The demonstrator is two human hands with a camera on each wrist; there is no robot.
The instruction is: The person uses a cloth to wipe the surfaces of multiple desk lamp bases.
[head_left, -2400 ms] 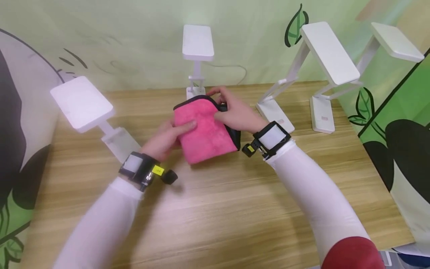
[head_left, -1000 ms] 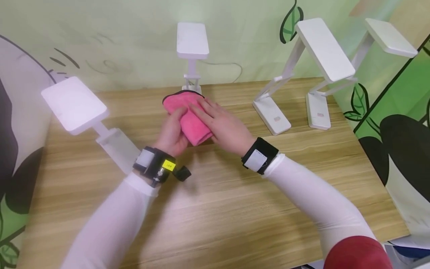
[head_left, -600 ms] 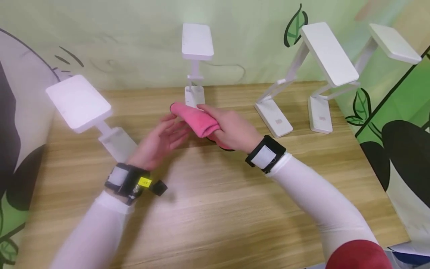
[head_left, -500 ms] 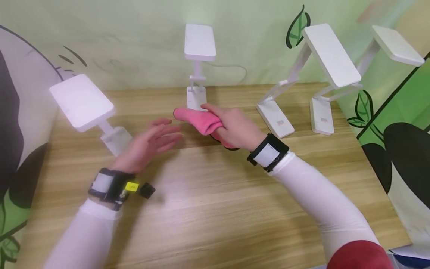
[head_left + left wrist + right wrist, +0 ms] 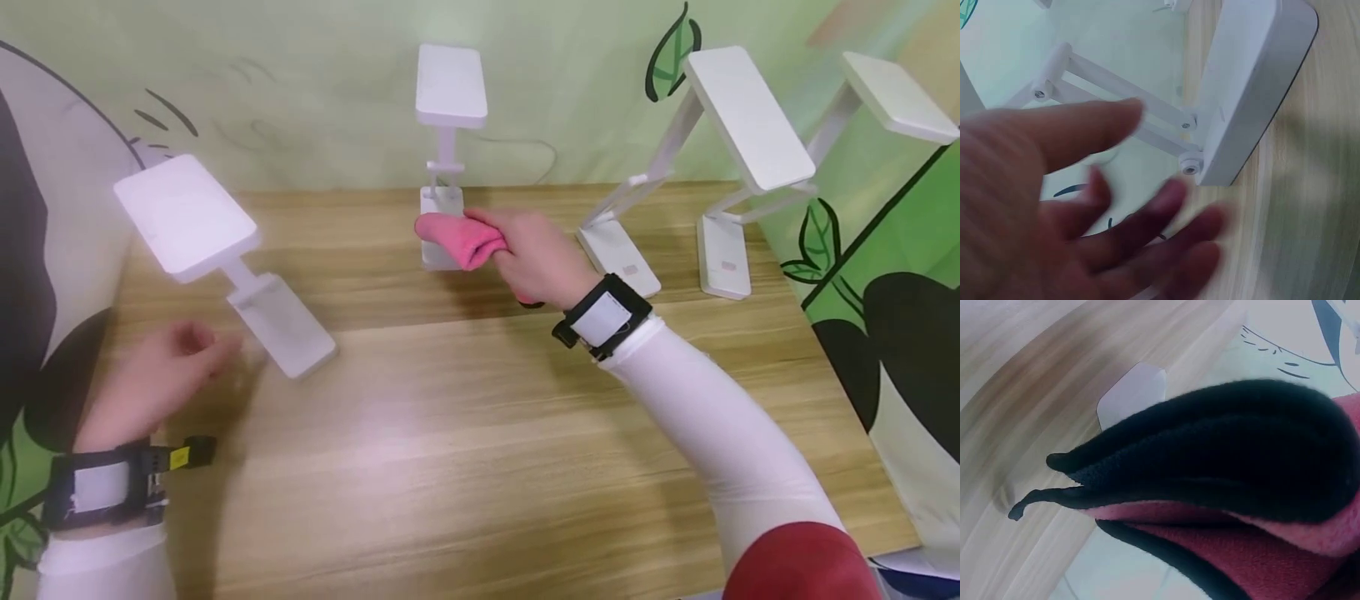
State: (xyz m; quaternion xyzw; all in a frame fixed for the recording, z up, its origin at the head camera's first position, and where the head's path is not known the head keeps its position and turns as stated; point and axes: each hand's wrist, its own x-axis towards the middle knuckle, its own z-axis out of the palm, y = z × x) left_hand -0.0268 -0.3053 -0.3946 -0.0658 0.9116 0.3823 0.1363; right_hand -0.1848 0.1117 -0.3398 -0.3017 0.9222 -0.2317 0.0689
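My right hand (image 5: 543,258) grips a folded pink cloth (image 5: 459,237) with black edging, held in front of the middle white desk lamp's base (image 5: 442,200) and covering part of it. Close up in the right wrist view, the cloth (image 5: 1210,456) shows black trim and a dark inner fold; the hand is out of sight there. My left hand (image 5: 161,375) is empty at the table's left side, beside the left desk lamp (image 5: 281,325). In the left wrist view the left hand's (image 5: 1085,212) fingers are loosely bent and blurred, near that lamp's white base (image 5: 1260,94).
Two more white folding desk lamps stand at the right, one nearer (image 5: 750,117) and one farther right (image 5: 896,96). Behind the wooden table (image 5: 465,433) rises a green printed wall (image 5: 315,100). A thin cable (image 5: 525,143) runs behind the middle lamp.
Both hands first held and folded the cloth together. The left hand then let go and moved left and toward the near side. The right hand has carried the cloth slightly toward the middle lamp.
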